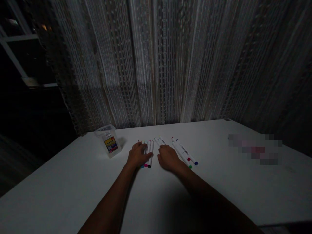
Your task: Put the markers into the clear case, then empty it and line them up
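Note:
My left hand (138,156) lies across a row of white markers (150,154), thumb and fingers spread apart over them. Their coloured caps, among them black, pink and blue, point toward me. To the right, my right hand (168,157) is closed, its fingers curled down at two or so more white markers (161,141); the hand covers their near ends, and its exact grip is hidden. Just beyond that hand lie several loose white markers (184,151), slanting, with red, green and blue caps.
A clear plastic container (113,152) with a yellow and red label stands left of my left hand. All this is on a white table (97,185). A patterned curtain (161,65) hangs behind it. A blurred-out pinkish item (257,149) lies far right. The room is dim.

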`<state>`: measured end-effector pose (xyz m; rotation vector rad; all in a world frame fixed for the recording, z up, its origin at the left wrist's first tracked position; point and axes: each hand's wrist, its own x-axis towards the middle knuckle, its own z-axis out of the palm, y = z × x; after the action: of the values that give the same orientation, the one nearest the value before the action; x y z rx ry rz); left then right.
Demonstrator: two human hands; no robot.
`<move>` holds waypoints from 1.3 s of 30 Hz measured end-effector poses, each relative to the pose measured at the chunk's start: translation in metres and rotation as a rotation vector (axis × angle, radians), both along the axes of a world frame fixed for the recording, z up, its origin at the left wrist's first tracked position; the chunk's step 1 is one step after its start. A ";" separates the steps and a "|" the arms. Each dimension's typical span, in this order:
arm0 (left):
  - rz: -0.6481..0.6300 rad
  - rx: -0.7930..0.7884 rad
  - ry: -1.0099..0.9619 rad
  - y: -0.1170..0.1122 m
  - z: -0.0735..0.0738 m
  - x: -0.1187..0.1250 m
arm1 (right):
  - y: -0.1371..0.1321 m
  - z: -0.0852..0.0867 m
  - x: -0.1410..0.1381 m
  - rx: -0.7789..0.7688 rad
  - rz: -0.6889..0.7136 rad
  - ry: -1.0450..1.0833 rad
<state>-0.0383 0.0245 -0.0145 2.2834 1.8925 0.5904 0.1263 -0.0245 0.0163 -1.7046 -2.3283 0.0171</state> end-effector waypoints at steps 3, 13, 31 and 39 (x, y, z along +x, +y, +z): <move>0.022 0.012 -0.002 0.000 0.000 0.000 | -0.001 -0.001 -0.002 -0.030 0.019 0.005; 0.003 0.032 -0.018 0.000 -0.001 -0.004 | 0.002 -0.018 -0.008 -0.066 0.278 0.230; -0.051 -0.018 0.062 -0.006 0.006 0.000 | 0.003 -0.012 -0.002 -0.086 0.070 0.166; -0.047 -0.009 0.050 -0.004 0.004 -0.001 | 0.005 -0.010 0.002 -0.045 0.119 0.229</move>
<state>-0.0395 0.0204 -0.0104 2.3519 1.8538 0.5225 0.1280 -0.0200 0.0067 -1.4932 -2.2685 0.2737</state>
